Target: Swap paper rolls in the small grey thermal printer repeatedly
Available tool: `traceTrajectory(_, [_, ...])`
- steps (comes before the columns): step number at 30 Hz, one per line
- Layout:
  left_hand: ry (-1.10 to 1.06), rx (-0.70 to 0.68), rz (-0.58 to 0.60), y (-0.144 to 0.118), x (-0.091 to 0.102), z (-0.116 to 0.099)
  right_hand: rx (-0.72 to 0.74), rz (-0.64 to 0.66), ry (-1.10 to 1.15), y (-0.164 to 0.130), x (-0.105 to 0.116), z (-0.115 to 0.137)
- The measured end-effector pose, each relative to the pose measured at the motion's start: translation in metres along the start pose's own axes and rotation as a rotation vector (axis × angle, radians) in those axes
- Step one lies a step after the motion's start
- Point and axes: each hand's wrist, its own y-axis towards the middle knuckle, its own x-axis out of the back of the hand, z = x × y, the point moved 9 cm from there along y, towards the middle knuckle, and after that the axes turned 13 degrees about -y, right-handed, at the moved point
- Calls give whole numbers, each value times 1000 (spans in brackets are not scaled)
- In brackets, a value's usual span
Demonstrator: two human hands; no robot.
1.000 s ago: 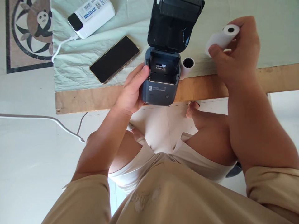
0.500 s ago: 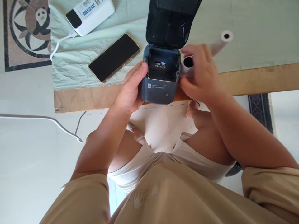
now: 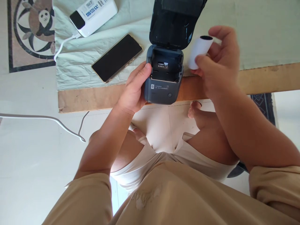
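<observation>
My left hand point(image 3: 137, 86) is closed around the left side of a small dark label printer point(image 3: 161, 90), thumb on its upper edge. The printer's lid point(image 3: 174, 23) stands flipped up, and the paper bay point(image 3: 164, 59) holds no roll; a small printed label shows on its inner wall. To the right of the printer, my right hand point(image 3: 221, 59) grips a white paper roll point(image 3: 199, 53) between thumb and fingers. The roll is tilted, its dark round end facing up and away. Some of the right fingers are hidden behind the roll and slightly blurred.
A phone point(image 3: 117, 57) with a dark screen lies on the pale green cloth point(image 3: 262, 34), left of the printer. Beyond it is a white power bank point(image 3: 98, 15) with a white cable point(image 3: 61, 47). The wooden table edge point(image 3: 93, 98) runs below the hands.
My right hand has lifted the paper roll from beside the printer and moved it up and right. A second white roll, visible earlier, no longer shows. The left hand still holds the printer.
</observation>
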Motion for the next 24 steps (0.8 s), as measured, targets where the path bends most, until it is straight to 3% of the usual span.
traceTrajectory(4, [36, -1, 8, 0, 4, 1, -119, 43, 156, 8, -9, -16])
traceTrajectory(8, [17, -10, 25, -1, 1, 1, -75, 164, 166, 6, -19, -13])
traceTrajectory(15, [32, -15, 9, 0, 3, 0, -201, 43, 230, 9, -11, -29])
traceTrajectory(20, [36, -32, -23, -1, -1, 0, -94, 59, 260, 9, -12, -18])
traceTrajectory(24, [26, -23, 4, -1, -4, 0, -213, 57, 249, 11, -9, -29])
